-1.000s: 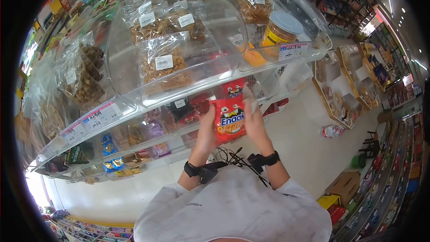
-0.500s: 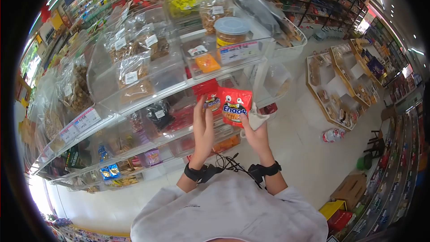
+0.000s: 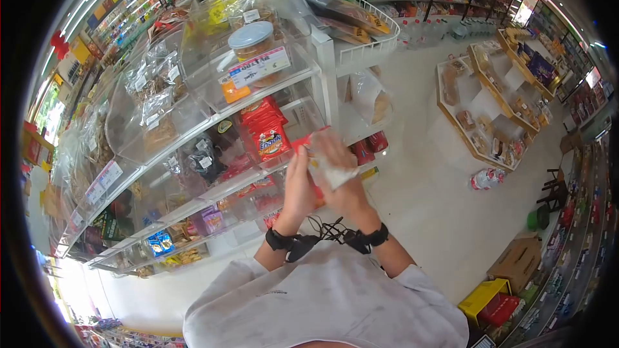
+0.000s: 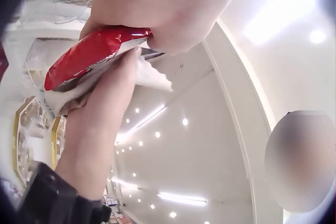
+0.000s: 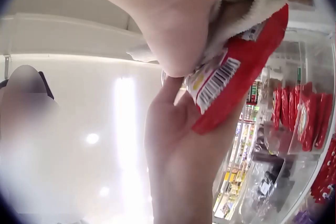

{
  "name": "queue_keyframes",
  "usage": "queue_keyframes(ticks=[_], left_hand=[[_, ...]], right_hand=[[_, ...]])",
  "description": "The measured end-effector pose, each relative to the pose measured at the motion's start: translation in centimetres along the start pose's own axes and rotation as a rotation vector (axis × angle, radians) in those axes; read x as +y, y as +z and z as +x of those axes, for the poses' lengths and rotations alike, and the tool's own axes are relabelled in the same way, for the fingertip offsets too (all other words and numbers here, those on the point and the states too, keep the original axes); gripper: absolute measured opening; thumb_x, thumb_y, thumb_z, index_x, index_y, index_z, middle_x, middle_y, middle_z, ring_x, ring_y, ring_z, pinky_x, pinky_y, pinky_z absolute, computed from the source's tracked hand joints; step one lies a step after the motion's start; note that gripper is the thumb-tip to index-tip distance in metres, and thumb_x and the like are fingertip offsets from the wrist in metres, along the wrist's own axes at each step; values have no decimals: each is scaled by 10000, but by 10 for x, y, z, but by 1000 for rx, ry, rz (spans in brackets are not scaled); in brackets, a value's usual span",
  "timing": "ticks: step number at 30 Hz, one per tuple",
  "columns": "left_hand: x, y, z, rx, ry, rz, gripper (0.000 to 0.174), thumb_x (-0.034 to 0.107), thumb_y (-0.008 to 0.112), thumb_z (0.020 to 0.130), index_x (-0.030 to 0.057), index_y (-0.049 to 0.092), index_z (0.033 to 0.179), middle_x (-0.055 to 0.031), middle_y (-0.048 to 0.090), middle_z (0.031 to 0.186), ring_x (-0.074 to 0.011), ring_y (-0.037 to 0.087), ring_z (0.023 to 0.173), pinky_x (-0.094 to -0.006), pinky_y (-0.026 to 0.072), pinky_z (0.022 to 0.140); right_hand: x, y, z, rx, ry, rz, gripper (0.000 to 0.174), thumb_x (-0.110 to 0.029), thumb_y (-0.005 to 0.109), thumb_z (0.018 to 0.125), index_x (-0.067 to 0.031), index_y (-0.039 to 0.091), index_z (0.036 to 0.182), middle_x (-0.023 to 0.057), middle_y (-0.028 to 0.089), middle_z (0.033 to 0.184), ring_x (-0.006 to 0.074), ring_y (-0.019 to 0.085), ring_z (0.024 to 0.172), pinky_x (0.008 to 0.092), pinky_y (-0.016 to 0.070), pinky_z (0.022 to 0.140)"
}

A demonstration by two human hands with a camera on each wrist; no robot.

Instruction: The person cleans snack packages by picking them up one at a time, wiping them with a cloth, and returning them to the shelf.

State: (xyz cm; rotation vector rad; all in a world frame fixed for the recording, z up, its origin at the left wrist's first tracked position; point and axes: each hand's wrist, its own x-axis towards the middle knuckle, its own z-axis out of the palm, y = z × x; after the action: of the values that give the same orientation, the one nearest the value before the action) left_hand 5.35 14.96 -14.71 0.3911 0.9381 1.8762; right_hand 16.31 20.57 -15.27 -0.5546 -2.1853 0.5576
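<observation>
My left hand (image 3: 296, 192) grips a red snack packet (image 5: 252, 69), whose barcoded back shows in the right wrist view. A whitish cloth (image 5: 260, 6) lies against that back, held in my right hand (image 3: 353, 198). Both hands meet around the packet in front of the shelf, and the right one is blurred in the head view. From the left wrist view, the packet's red side faces up and the cloth hangs below it. More red Enaak packets (image 3: 269, 140) stand in a clear bin just beyond my left hand.
The tiered clear-plastic shelf (image 3: 193, 119) fills the left, with bagged dried foods and a blue-lidded tub (image 3: 250, 42). A white wire basket (image 3: 367, 51) hangs at its end. Wood-edged display bins (image 3: 480, 116) stand to the right, with a wrapped bottle pack (image 3: 488, 179) on the floor.
The packet has passed from my right hand to my left and turned its printed front away. The cloth has come over it with my right hand. The head view has swung right.
</observation>
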Motion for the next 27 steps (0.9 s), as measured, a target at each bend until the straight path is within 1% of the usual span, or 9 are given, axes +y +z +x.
queue_keyframes(ticks=[3,6,7,8,10,13,20,23,27], left_hand=[[1,-25,16,78,-32,-28,316,358,486,1069,84,563,1205,-59,649,1109,-158,635,1020,-334,525,913],[1,0,4,98,39,-55,332,346,478,1071,58,561,1213,-71,662,1135,-183,667,1012,-370,552,909],[2,11,-1,120,77,-53,339,342,476,1071,47,563,1213,-77,668,1145,-194,681,1001,-383,563,904],[0,11,-2,116,86,-43,342,339,473,1072,43,557,1221,-80,664,1160,-196,680,1016,-388,561,919],[2,7,-3,107,110,-23,348,332,466,1075,34,547,1237,-87,657,1192,-200,678,1046,-398,557,948],[6,-7,2,98,60,31,351,341,472,1073,45,539,1250,-77,642,1196,-174,643,1102,-372,540,947],[22,-46,12,-14,26,284,486,329,544,1047,-9,443,1381,-119,599,1267,-193,596,1181,-360,491,998],[25,-65,7,-13,197,636,681,318,613,1011,-34,300,1504,-175,513,1416,-238,500,1316,-364,413,1074],[43,-55,-4,-66,87,514,624,352,623,1002,-15,392,1451,-170,544,1389,-226,514,1304,-346,432,1056]], right_hand=[[-16,-13,-15,-114,-186,35,444,-229,489,1008,24,514,1373,194,515,1433,370,419,1389,486,317,1150],[21,-12,-17,56,133,277,437,-195,497,1002,20,514,1382,215,496,1452,377,444,1372,404,342,1139],[45,-1,-22,119,322,458,426,-237,495,1035,23,519,1371,179,549,1399,292,514,1313,340,397,1082],[60,-10,-27,-40,894,786,423,-289,508,1053,-3,530,1364,104,589,1320,182,547,1228,308,427,1029],[68,-6,-34,181,866,1132,414,-291,576,1031,-33,541,1353,33,594,1256,108,545,1160,289,441,990],[50,1,-55,61,904,1261,421,-245,635,997,-46,539,1355,18,595,1248,108,551,1146,283,435,986],[18,8,-31,151,688,945,276,-219,688,965,-31,616,1154,-17,615,1031,86,560,958,266,460,839],[16,20,-23,80,592,611,289,-92,651,942,17,596,1203,95,655,1135,188,618,1034,323,478,890],[-16,26,-10,30,249,207,511,78,654,781,50,553,1281,235,642,1234,378,601,1197,400,471,997]])
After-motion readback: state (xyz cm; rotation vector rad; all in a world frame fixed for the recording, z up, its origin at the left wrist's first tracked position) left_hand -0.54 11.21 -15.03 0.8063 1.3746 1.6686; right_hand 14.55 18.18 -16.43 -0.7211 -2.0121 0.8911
